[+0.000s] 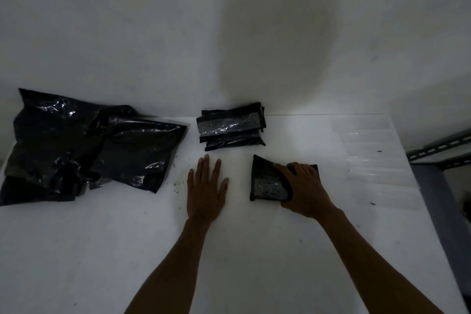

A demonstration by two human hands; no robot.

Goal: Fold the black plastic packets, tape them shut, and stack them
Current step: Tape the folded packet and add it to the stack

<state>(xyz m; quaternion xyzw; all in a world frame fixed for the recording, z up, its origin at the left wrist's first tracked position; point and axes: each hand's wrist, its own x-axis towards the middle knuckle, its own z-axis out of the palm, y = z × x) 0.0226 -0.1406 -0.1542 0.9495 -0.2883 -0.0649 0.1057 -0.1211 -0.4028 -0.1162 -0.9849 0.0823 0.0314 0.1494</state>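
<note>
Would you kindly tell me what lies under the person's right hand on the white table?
A folded black plastic packet lies under the right hand, which grips its right side. Its left part shows, with clear tape; the portion beneath the palm is covered.

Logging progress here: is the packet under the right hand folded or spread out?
Folded: the packet is a small compact square with a shiny tape strip across it, the right hand gripping its edge.

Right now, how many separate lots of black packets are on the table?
3: an unfolded heap at left, a taped stack at back centre, one folded packet under the right hand. Heap and stack may hide more.
</note>
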